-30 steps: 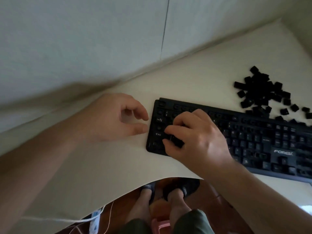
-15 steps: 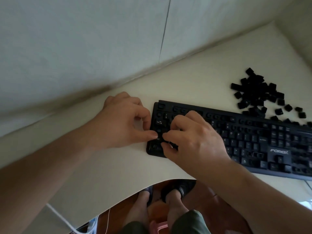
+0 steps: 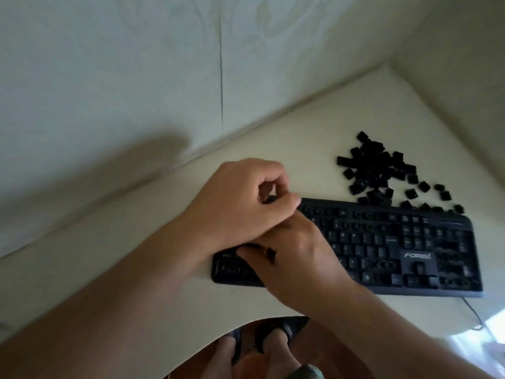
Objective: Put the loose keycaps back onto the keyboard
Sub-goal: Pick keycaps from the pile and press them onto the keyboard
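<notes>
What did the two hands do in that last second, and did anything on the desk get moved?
The left hand came off the desk and moved right, over the keyboard's left end, now crossing above the right hand. The right hand stayed on the left keys, fingers curled; any keycap it holds is hidden. The pile of loose keycaps and the keyboard kept their places.

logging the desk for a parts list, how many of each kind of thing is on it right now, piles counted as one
keyboard: 1
pile of loose keycaps: 1
hand: 2, left hand and right hand, both over the keyboard's left end
cable: 1
total: 5
</notes>
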`<state>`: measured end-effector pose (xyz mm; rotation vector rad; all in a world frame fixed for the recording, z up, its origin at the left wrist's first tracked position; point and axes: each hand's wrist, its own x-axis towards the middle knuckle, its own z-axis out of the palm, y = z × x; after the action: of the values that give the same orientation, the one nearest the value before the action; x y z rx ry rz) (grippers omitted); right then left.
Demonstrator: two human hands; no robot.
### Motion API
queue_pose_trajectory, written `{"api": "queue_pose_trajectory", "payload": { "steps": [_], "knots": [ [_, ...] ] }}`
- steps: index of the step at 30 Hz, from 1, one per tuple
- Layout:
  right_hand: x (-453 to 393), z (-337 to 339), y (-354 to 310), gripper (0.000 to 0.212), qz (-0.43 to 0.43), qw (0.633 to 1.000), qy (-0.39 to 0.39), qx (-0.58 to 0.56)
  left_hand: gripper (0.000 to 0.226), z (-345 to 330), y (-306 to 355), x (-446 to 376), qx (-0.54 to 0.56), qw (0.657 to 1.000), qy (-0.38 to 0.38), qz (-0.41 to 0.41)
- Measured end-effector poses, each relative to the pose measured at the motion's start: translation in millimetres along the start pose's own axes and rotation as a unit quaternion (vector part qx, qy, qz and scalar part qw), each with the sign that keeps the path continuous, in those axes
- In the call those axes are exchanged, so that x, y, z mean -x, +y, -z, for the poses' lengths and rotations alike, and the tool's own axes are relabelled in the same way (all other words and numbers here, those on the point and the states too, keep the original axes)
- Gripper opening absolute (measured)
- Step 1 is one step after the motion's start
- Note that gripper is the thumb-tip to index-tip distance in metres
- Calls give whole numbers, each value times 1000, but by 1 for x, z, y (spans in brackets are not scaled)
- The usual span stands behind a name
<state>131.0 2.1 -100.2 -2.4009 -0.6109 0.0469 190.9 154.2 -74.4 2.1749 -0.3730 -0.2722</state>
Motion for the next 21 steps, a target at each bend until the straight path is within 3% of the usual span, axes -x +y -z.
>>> {"api": "queue_pose_trajectory", "payload": {
  "steps": [4,7,10,15,21],
  "knots": [
    [5,23,16,14,-51,991,117,-48,1,-39,42,-78,-2,998,0,-59],
    [11,36,33,14,-117,979,161,-52,13,-73,54,-138,-91,987,-69,-115],
    [15,45,38,11,-149,970,185,-59,22,-84,48,-172,-167,966,-155,-126],
    [27,68,59,10,-163,964,208,-27,37,-78,36,-182,-211,941,-230,-129],
    [42,84,82,11,-177,961,211,-1,26,-69,24,-174,-206,935,-237,-164]
  ]
}}
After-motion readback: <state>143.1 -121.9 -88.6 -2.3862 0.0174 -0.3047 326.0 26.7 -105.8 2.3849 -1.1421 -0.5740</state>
